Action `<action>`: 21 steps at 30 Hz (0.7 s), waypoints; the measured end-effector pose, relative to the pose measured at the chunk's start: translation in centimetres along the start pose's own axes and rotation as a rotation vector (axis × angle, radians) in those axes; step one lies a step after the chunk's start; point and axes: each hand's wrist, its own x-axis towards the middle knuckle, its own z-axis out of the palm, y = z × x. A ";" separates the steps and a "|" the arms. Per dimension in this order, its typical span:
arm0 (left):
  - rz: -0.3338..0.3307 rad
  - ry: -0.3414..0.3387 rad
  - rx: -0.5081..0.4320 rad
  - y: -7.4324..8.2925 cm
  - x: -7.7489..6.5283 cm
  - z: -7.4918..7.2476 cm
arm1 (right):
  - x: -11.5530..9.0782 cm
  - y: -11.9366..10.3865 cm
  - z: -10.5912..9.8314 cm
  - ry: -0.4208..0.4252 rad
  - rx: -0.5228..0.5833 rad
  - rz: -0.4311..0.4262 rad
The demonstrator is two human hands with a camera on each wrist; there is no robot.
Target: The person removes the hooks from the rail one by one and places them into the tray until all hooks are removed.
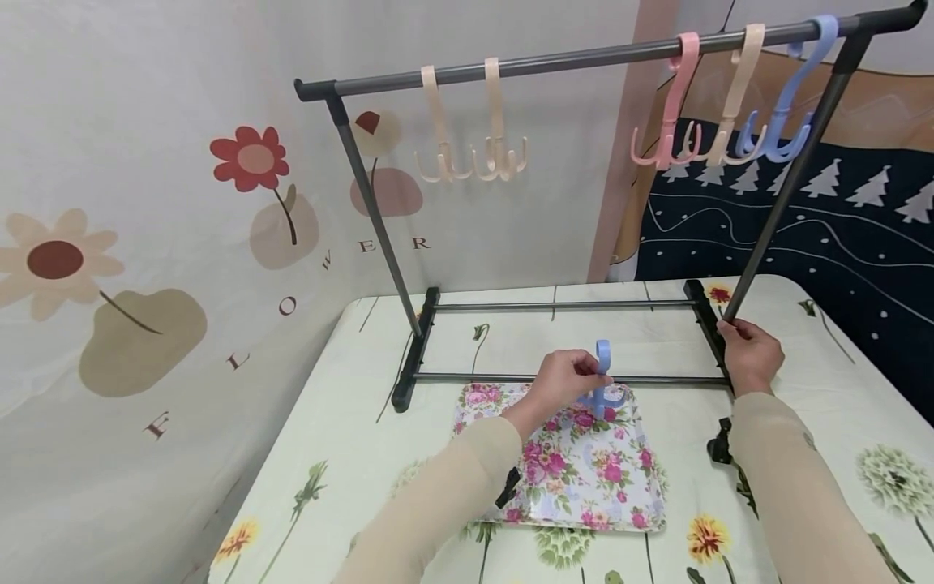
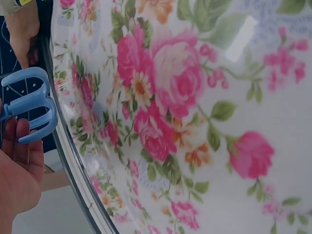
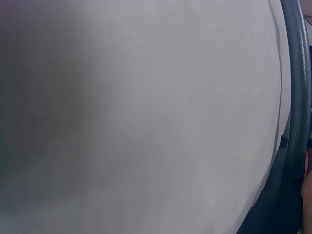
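My left hand pinches a light blue multi-prong hook by its stem, above a floral tray. In the left wrist view the curved prongs of this hook spread beyond the fingers of my left hand. At the foot of the grey rack's right post, my right hand holds on with thumb and fingers. The right wrist view has the dark post along its right edge, with only a sliver of my right hand beside it.
On the rack's top bar hang two cream hooks at left. A pink hook, another cream hook and a blue hook hang at right. The base's left foot stands on the flowered tablecloth.
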 end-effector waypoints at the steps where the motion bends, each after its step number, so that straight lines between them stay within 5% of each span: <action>1: -0.001 -0.004 0.002 -0.1 0.0 0.2 | 0.0 0.0 0.0 -0.001 0.001 0.001; 21: -0.016 -0.052 0.133 -1.2 0.4 0.9 | 0.1 0.0 0.0 -0.013 -0.005 0.025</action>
